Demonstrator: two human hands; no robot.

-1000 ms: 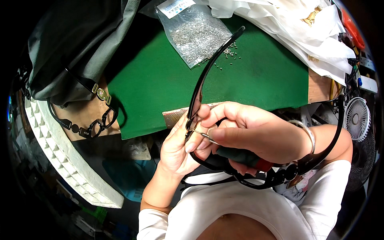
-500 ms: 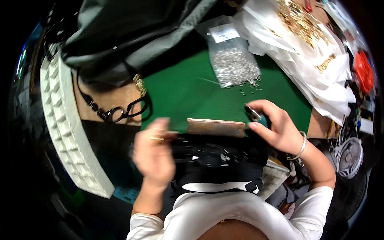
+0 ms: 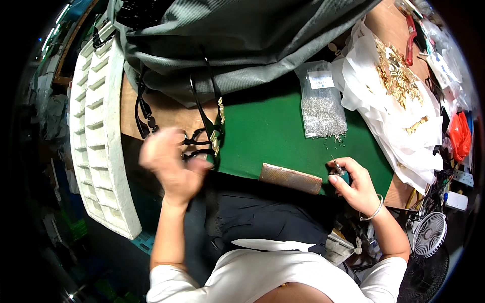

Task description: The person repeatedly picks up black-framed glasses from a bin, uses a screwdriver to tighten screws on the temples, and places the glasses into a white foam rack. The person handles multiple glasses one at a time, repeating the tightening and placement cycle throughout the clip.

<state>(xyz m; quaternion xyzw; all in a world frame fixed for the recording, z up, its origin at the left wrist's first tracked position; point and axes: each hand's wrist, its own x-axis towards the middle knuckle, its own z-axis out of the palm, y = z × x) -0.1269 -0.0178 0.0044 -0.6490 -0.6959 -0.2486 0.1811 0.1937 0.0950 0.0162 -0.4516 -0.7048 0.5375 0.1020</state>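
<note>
My left hand [image 3: 169, 164] is blurred with motion at the left edge of the green mat [image 3: 273, 131]. Its fingers are closed on a pair of black glasses [image 3: 209, 134] with gold trim on the temples, one temple sticking up toward the grey cloth. My right hand [image 3: 356, 184], a bangle on its wrist, rests at the mat's near right edge. It grips a small screwdriver [image 3: 337, 167] with the tip pointing up. A brown rectangular block [image 3: 290, 178] lies on the mat's near edge between the hands.
A clear bag of small silver screws [image 3: 323, 108] lies on the mat, several spilled beside it. Another black pair of glasses [image 3: 144, 113] lies on the wood. A white compartment tray [image 3: 98, 131] stands left, grey cloth [image 3: 242, 45] behind, white bags with gold parts [image 3: 399, 81] and a small fan [image 3: 429, 235] right.
The hands were together on the glasses with the screwdriver. They have parted: my left hand has carried the glasses to the left and my right hand has drawn right with the screwdriver.
</note>
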